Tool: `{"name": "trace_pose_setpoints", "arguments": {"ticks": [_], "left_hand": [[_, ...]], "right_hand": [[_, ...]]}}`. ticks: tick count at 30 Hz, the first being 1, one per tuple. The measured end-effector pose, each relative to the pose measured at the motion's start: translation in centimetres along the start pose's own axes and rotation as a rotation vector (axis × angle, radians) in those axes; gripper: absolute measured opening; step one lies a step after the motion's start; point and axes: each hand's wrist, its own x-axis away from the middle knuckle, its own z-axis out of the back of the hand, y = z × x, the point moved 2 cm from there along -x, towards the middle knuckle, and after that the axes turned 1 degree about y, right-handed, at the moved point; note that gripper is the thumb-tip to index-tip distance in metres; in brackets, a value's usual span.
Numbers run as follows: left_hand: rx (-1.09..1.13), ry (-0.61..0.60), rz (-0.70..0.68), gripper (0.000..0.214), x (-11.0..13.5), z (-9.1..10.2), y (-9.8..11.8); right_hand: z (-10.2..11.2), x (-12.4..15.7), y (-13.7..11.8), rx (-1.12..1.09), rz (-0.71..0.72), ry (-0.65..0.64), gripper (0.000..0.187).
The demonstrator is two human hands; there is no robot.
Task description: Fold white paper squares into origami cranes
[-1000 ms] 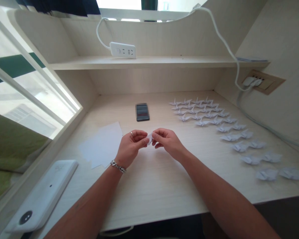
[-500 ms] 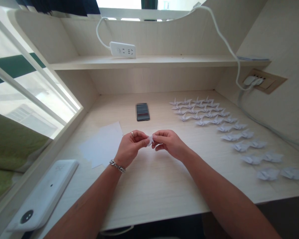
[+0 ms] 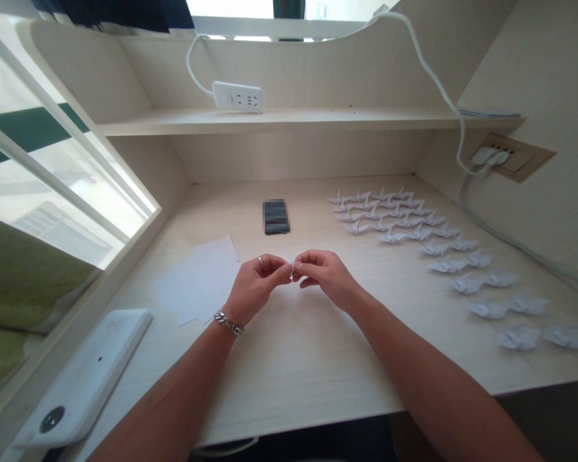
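Note:
Between my fingertips, over the middle of the desk, is a small piece of folded white paper, mostly covered by the fingers. My left hand, with a ring and a chain bracelet, pinches it from the left. From the right, my right hand pinches it too, thumb against index finger. Several folded paper cranes stand in rows to the right. White paper sheets lie loosely stacked beside my left hand.
A dark phone lies beyond my hands. At the left edge of the desk rests a long white device. The shelf spans the back, carrying a power strip. A white cable hangs to the wall socket.
My left hand has shifted slightly right, closer to my right hand. Less of the folded paper shows between the fingers now.

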Motion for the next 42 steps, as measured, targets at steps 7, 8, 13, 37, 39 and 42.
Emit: {"name": "trace_pose_setpoints", "arguments": {"ticks": [7,8,13,37,39,42], "left_hand": [[0.104,0.012,0.037,0.023,-0.1,-0.1,-0.1],[0.099,0.021,0.032,0.024,0.0,-0.1,-0.1],[-0.039,0.005,-0.020,0.025,0.0,-0.2,0.0],[-0.375,0.085,-0.153,0.016,0.3,-0.1,0.3],[-0.330,0.060,-0.137,0.015,0.2,0.0,0.2],[-0.307,0.057,-0.102,0.015,0.0,0.3,-0.1]], "right_hand": [[0.0,0.1,-0.1,-0.022,-0.011,-0.024,0.019],[0.0,0.1,0.0,-0.011,-0.007,-0.027,0.019],[-0.2,0.0,0.1,0.041,0.013,-0.053,0.019],[0.8,-0.5,1.4,0.722,0.201,-0.002,0.016],[0.9,-0.6,1.7,0.669,0.159,-0.043,0.014],[0.9,-0.6,1.8,0.598,0.132,-0.097,0.014]]}}
